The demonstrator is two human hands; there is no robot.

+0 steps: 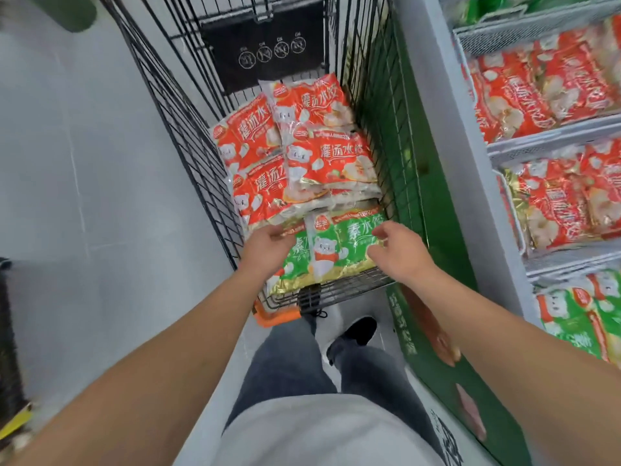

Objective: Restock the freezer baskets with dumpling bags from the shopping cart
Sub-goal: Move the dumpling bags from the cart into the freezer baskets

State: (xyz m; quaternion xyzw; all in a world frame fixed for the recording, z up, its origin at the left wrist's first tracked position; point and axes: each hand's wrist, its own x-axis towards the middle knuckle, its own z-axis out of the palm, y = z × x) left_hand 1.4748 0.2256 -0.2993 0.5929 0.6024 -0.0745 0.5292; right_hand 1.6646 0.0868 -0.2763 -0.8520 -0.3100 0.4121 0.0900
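Now both hands reach down into the shopping cart [188,136]. The left hand [265,245] and the right hand [401,252] are loose and hold nothing, one at each side of the green dumpling bag [339,250] at 6 o'clock in the cart. Red dumpling bags [322,153] lie behind it at 12 o'clock. The freezer baskets [551,136] sit at 3 o'clock. I think the slippery bag may slide out and drop if only one hand grabs it.
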